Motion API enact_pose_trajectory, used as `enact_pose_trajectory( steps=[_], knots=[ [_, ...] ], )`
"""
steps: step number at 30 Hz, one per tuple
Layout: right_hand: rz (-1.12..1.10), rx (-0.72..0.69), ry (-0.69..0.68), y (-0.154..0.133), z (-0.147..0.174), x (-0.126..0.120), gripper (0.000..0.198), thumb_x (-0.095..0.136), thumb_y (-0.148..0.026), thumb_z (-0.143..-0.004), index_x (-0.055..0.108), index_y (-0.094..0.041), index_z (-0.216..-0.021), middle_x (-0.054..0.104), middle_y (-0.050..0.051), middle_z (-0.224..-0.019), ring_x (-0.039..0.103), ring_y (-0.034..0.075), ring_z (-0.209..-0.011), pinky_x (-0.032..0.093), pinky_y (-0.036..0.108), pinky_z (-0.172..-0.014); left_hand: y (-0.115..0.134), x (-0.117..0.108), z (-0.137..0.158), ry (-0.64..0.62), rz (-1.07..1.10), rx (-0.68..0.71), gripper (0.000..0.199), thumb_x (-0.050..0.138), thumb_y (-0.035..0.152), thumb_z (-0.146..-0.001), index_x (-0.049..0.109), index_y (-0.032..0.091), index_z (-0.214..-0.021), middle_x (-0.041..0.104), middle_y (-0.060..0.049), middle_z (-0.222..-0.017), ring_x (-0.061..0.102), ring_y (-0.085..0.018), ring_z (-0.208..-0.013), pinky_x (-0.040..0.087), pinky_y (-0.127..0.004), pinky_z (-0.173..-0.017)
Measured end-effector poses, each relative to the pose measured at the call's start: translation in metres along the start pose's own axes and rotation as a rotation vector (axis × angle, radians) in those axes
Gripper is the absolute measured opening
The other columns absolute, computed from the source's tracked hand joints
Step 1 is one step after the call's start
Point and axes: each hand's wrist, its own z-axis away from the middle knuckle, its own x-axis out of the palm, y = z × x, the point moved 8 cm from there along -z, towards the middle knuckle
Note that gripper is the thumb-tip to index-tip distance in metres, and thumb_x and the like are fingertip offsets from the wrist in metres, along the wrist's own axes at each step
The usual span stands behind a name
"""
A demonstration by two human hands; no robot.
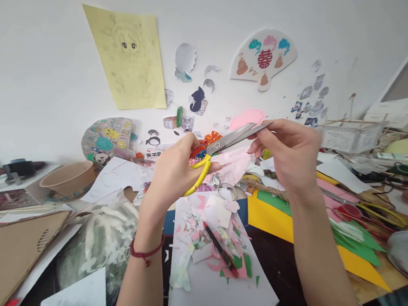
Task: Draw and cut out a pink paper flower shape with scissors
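Bright, even daylight with soft shadows; sharp centre; wide-angle bending and slight blur towards the edges

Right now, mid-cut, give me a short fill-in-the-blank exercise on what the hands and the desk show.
1. The left hand grips scissors by handles coloured ____.
2. The right hand pinches the scissors' ____ with its fingers.
3. The left wrist wears a ____ cord.
4. Among the paper scraps on the white sheet below lies a red and black ____.

Missing words: yellow; blades; red; pen
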Motion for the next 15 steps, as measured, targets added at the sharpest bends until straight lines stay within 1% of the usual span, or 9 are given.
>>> enact_pose_trajectory(
  steps=[4,8,11,15],
  knots=[
    [0.063,-0.044,0.035,-0.003,0.002,0.001,0.007,0.071,-0.018,-0.081,0.073,-0.02,-0.075,0.064,-0.004,-0.052,0.059,0.011,-0.044,0.046,0.026,-0.043,0.002,0.0,0.0,-0.002,0.009,-0.015,0.036,0.066,0.049,-0.078,0.043,0.023,-0.087,0.062,0.002,-0.08,0.047,-0.013,-0.062,0.03,-0.027,-0.059],
    [0.1,-0.09,0.062,-0.006,0.004,0.002,0.01,0.072,-0.022,-0.081,0.069,-0.021,-0.072,0.062,-0.004,-0.053,0.058,0.011,-0.045,0.046,0.028,-0.043,0.004,0.002,0.002,-0.025,0.058,-0.033,0.037,0.067,0.049,-0.078,0.042,0.023,-0.085,0.054,0.005,-0.07,0.041,-0.011,-0.057,0.027,-0.026,-0.055],
    [0.127,-0.119,0.075,-0.008,0.005,0.003,0.011,0.071,-0.025,-0.082,0.067,-0.021,-0.072,0.061,-0.004,-0.055,0.058,0.011,-0.045,0.047,0.028,-0.043,0.007,0.002,0.002,-0.034,0.115,-0.029,0.039,0.067,0.05,-0.078,0.04,0.023,-0.084,0.052,0.005,-0.069,0.041,-0.01,-0.057,0.026,-0.025,-0.054],
    [0.099,-0.17,0.089,-0.012,0.006,0.003,0.011,0.07,-0.021,-0.083,0.067,-0.021,-0.072,0.06,-0.004,-0.055,0.059,0.011,-0.045,0.046,0.028,-0.041,0.01,0.0,0.004,-0.042,0.153,-0.036,0.039,0.068,0.051,-0.077,0.042,0.023,-0.085,0.049,0.005,-0.068,0.041,-0.011,-0.06,0.027,-0.025,-0.055]
  ],
)
